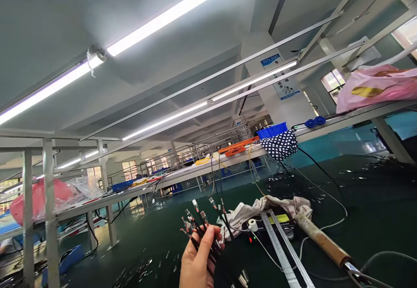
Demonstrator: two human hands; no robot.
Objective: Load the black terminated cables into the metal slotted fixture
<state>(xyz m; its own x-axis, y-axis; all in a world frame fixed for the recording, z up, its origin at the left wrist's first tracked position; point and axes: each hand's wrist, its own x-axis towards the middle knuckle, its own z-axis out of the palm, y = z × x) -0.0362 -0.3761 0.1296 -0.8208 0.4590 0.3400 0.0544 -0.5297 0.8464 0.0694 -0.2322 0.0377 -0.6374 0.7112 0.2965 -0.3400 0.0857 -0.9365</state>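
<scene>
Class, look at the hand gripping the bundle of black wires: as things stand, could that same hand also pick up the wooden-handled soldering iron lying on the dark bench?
Probably not. The left hand is already closed around the bundle of black wires, so its grip is full. The soldering iron lies apart to its right, past the crumpled cloth and metal rails.

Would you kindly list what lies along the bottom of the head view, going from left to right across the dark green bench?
Scattered metal bits → left hand gripping a bundle of black wires with metal terminals → crumpled cloth → pair of metal rails → wooden-handled soldering iron.
</scene>
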